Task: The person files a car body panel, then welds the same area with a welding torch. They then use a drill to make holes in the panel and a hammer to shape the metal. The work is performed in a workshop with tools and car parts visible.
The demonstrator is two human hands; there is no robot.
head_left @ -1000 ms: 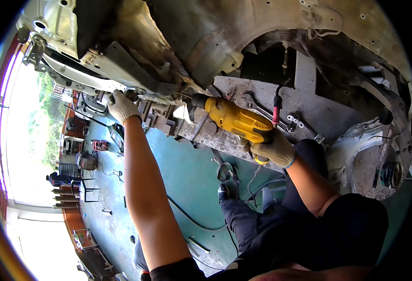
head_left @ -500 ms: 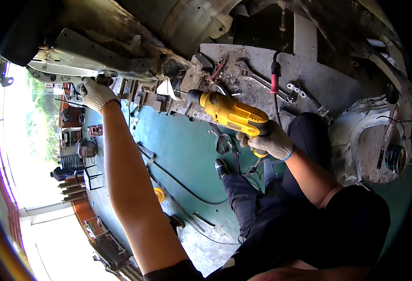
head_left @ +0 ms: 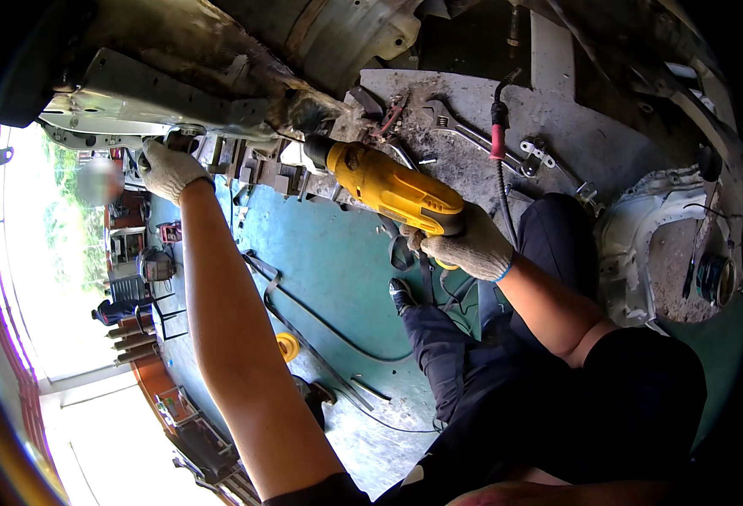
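My right hand [head_left: 471, 244], in a knit work glove, is closed round the handle of a yellow power drill [head_left: 397, 187]. The drill points left, its black chuck [head_left: 319, 152] close to the end of a bare metal car-body beam [head_left: 160, 101]. A thin bit shows ahead of the chuck; whether it touches the metal I cannot tell. My left hand [head_left: 169, 171], gloved too, reaches up at far left with its fingers curled at the beam's lower edge. A dark round part [head_left: 187, 140] sits right by those fingers, and what they grip is partly hidden.
On a dirty metal plate [head_left: 472, 101] lie an adjustable wrench [head_left: 447, 118], a red-handled tool with a cable [head_left: 498, 142] and locking pliers [head_left: 538, 156]. A white panel [head_left: 629, 228] stands at right. Straps and hoses [head_left: 304, 329] cross the green floor; a person's leg [head_left: 430, 337] is below.
The drill has moved left and slightly up with my right hand, bringing its tip to the beam's end. My left hand stays almost in place.
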